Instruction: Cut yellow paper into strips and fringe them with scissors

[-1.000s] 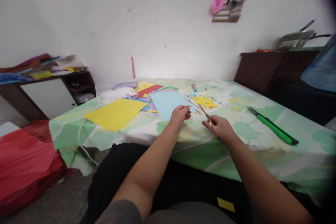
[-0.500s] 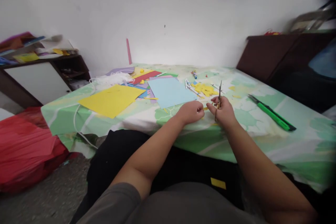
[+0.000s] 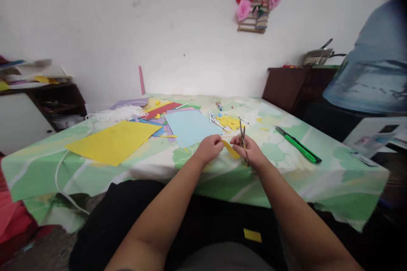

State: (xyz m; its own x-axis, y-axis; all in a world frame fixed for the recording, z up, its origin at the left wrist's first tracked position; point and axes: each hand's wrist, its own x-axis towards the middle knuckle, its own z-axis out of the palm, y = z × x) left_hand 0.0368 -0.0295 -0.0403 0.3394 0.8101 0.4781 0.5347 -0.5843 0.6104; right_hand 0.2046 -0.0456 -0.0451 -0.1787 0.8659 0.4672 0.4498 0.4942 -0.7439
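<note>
My left hand (image 3: pixel 210 149) is closed, pinching one end of a curved yellow paper strip (image 3: pixel 231 149). My right hand (image 3: pixel 251 151) is wrapped round a pair of scissors (image 3: pixel 243 137), whose blades point up and away from me. The strip's other end lies close to the right fingers; whether they touch it I cannot tell. Both hands are above the table's near edge. Just beyond them is a pile of small yellow paper pieces (image 3: pixel 229 122), with several white pens (image 3: pixel 217 123) beside it. Left of the pile lies a light blue sheet (image 3: pixel 190 127).
A large yellow sheet (image 3: pixel 114 142) lies at the left, near a heap of white string (image 3: pixel 117 112). The green cutter knife (image 3: pixel 299 145) rests at the right. A yellow scrap (image 3: pixel 252 235) is on my lap. A big water bottle (image 3: pixel 365 63) stands beyond the right edge.
The view has shifted up and to the right. Between my hands the yellow strip now shows plainly, with the hands slightly apart. The scissors remain in my right hand.
</note>
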